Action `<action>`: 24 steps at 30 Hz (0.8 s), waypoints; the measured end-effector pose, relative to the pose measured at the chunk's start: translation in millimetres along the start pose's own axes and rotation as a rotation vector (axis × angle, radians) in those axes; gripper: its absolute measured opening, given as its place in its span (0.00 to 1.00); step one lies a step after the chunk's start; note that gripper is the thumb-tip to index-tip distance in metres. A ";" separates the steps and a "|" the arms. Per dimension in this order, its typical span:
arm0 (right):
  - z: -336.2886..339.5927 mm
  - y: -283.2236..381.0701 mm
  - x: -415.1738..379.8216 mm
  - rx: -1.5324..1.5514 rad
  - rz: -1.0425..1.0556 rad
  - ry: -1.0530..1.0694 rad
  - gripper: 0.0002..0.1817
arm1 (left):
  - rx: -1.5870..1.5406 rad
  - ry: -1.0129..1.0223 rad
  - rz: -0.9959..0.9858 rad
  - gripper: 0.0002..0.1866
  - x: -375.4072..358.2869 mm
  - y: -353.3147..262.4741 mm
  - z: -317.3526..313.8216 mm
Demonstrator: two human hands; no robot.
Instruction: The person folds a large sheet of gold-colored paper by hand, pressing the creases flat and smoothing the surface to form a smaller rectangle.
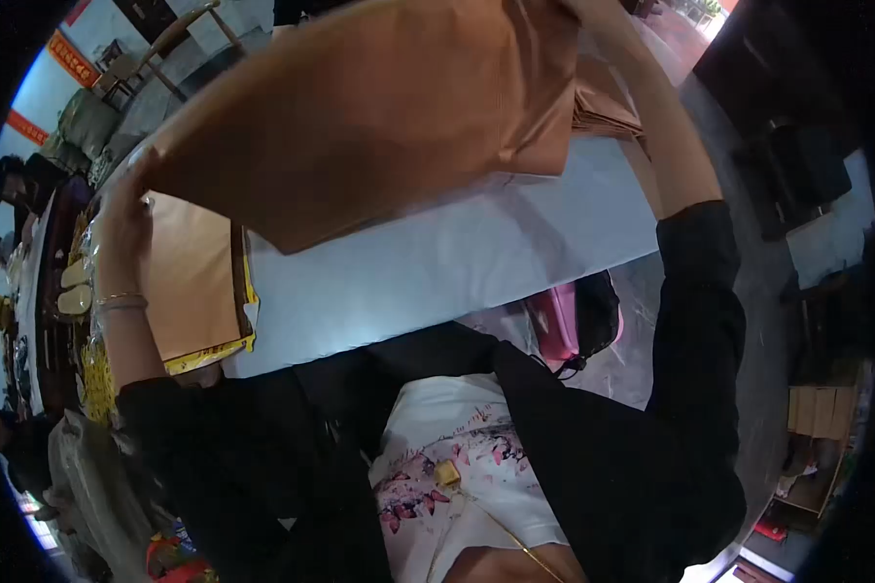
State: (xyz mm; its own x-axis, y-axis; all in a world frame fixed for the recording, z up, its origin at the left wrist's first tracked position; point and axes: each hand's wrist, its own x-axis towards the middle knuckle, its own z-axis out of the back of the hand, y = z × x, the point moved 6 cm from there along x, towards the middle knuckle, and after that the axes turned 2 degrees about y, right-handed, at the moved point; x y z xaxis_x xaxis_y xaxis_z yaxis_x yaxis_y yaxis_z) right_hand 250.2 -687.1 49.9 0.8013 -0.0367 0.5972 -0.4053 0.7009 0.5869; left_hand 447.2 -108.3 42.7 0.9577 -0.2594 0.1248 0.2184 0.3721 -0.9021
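Observation:
A large brown sheet (360,117) is raised over a table with a pale cover (408,262), its lower edge blurred. My left hand (131,209) grips the sheet's left corner. The forearm of my right hand reaches up to the sheet's top right, where the fingers are hidden at the image's top edge. A stack of folded brown material (603,107) lies under my right forearm. Beside my left forearm lie more brown sheets (190,282) with yellow edging beneath them.
A pink and black bag (559,321) is below the table's front edge. At the left stands a long table with insoles (73,287) and other goods. A wooden chair (156,58) is at the back left, a shelf with boxes (822,413) at the right.

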 end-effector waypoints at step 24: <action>-100.9 -82.6 -233.9 0.046 -0.833 0.365 0.21 | 0.139 -0.176 0.301 0.19 -181.1 157.9 -109.9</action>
State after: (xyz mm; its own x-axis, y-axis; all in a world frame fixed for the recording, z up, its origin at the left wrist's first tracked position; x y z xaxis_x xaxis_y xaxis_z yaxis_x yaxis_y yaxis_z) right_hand 140.7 -664.5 -193.4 0.9292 -0.2848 -0.2357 0.3562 0.5192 0.7769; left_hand 287.7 -100.5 -167.7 0.9978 0.0322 -0.0576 -0.0659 0.5292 -0.8460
